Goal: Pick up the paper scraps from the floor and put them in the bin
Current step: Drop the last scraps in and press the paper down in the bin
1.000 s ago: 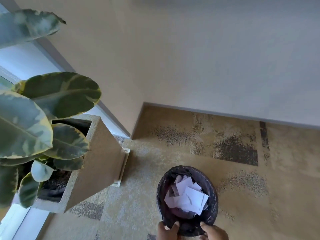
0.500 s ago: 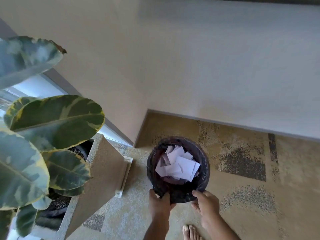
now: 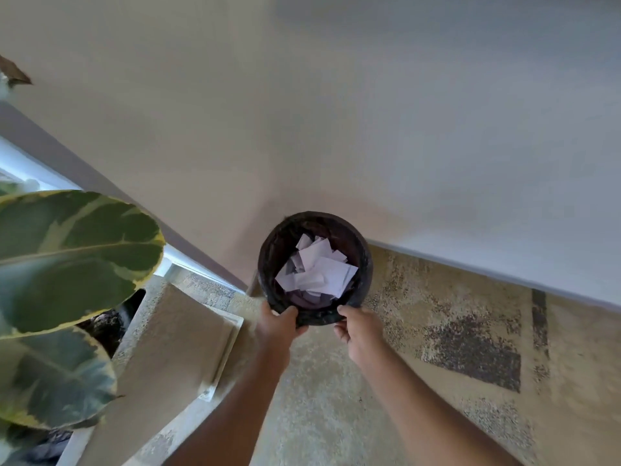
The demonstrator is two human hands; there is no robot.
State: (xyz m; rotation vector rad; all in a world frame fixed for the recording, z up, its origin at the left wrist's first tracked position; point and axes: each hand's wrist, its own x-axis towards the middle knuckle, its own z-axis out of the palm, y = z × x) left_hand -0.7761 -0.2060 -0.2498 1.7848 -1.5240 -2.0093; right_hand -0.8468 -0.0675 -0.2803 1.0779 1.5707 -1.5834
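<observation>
A round bin [image 3: 364, 264] lined with a black bag sits close to the room's corner, where floor and wall meet. Inside it lie several white paper scraps [image 3: 317, 270]. My left hand [image 3: 277, 326] grips the near rim on its left side, thumb hooked over the edge. My right hand [image 3: 358, 327] grips the near rim on its right side, fingers curled under it. Both arms reach forward from the bottom of the view. No loose scraps show on the floor.
A square stone planter [image 3: 174, 334] with a large-leaved plant [image 3: 74, 253] stands left of the bin, close to my left arm. White walls meet behind the bin. Patterned beige and dark carpet [image 3: 470, 348] stretches to the right and toward me.
Both hands have pushed the bin away from me toward the corner, arms stretching out. The view has tipped upward, showing more wall.
</observation>
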